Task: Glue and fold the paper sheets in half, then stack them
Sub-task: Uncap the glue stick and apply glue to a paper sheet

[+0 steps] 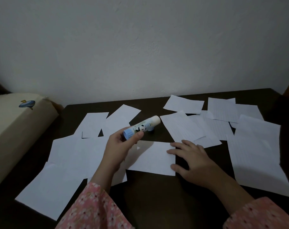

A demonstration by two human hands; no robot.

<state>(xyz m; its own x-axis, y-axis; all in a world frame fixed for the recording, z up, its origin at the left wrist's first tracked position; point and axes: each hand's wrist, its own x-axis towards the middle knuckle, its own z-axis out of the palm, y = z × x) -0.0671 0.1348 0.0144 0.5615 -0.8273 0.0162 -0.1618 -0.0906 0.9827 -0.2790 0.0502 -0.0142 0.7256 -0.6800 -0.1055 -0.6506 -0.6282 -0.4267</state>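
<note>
On dark table (150,192), one glue stick (141,128) in left hand (122,144), right hand (188,161) on one sheet (153,158)

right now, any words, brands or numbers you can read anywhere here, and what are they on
No text can be read.
Glue stick, gripped by the left hand: a panda picture and small print, too blurred to read.
Cream box: a blue whale-like sticker, no words visible.
Paper sheets, such as the one under the right hand: ruled lines only, no writing.
</note>
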